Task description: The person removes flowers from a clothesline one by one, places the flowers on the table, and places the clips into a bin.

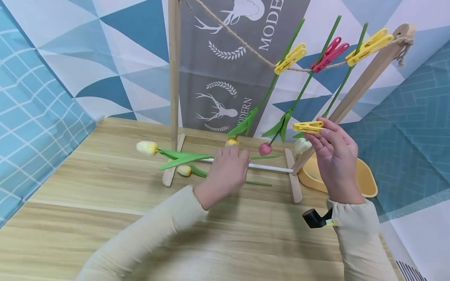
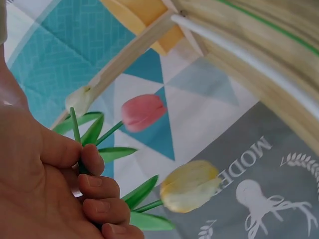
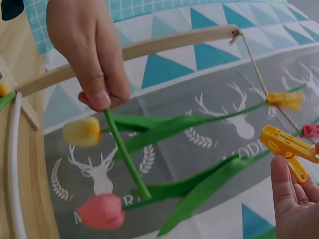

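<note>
Over the table [image 1: 88,183], left fingers [image 2: 102,209] pinch a green stem [image 3: 125,152] while right fingers [image 1: 336,138] pinch a yellow clothespin [image 1: 306,127].

Printed in white on the grey backdrop panel [image 1: 225,73]: "MODERN" [image 1: 244,111] below the twine [image 1: 298,70] and, cut off after the E, "MODE" [image 1: 270,25] above it.

you've got wood-grain table [image 1: 211,249] at 6 o'clock | blue grid wall [image 1: 21,128], 9 | gray deer-print backdrop [image 1: 207,76], 12 | teal brick-pattern wall [image 1: 418,136], 3
</note>
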The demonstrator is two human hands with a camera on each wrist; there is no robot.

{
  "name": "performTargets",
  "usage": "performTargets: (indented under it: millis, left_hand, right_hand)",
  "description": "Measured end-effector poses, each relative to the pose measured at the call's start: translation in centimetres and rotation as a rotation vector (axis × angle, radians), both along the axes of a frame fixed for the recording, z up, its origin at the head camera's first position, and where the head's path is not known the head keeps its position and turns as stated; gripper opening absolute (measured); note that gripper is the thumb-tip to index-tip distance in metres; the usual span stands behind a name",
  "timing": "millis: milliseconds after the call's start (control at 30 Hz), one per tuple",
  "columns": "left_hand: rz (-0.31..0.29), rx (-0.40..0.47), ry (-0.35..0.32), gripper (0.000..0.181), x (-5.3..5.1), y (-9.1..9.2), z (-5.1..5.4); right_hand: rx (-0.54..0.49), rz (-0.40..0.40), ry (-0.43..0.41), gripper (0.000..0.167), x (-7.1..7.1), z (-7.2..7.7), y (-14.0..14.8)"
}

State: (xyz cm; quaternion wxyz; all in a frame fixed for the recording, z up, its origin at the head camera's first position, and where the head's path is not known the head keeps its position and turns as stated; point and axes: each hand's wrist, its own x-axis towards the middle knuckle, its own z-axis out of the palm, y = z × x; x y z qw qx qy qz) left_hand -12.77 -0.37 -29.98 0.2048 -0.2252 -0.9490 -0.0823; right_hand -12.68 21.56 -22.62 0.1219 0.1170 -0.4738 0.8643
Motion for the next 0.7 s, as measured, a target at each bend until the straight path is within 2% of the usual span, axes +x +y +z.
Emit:
performTargets:
  millis: [100,300,567,700]
  left_hand:
    - [0.009,-0.01,-0.046,0.019,0.2,0.3,-0.6]
    - [0.007,-0.055,-0.036,0.019,0.6,0.6,-2.2]
    - [0.028,-0.055,-0.058,0.022,0.6,0.5,-4.3]
    - [0.018,-0.052,-0.103,0.023,0.5,0.6,-5.1]
  right_hand:
    - [-0.034,-0.021,-0.015,0.024,0.1,-0.6,0.8]
    - [-0.103,-0.081,-0.067,0.028,0.1,-2.0,2.9]
    - [-0.237,-0.13,-0.118,0.025,0.0,-3.6,6.0]
    - [-0.266,-0.173,-0.168,0.026,-0.2,-4.5,7.4]
